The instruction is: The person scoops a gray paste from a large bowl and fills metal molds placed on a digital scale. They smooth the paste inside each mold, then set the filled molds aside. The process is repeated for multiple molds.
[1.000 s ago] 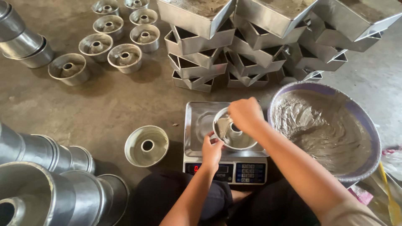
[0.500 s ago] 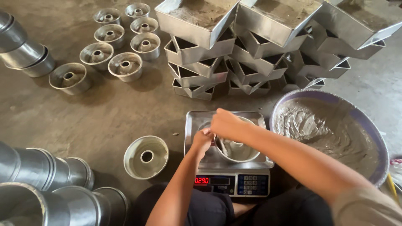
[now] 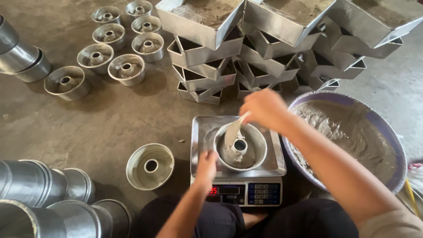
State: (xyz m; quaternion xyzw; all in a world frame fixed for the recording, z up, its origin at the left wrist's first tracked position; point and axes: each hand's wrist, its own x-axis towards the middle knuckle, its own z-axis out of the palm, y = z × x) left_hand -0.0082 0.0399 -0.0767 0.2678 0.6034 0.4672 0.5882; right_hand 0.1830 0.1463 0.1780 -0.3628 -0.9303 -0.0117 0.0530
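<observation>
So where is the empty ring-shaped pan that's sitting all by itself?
In the head view, the empty ring pan sits on the floor at lower left of centre, just left of the scale and the left hand, with stacked metal tins further left.

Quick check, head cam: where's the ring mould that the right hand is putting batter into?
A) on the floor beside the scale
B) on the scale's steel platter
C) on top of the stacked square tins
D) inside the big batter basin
B: the ring mould sits on the scale, with the right hand holding a pale spatula into it and the left hand resting at the platter's front edge.
</observation>
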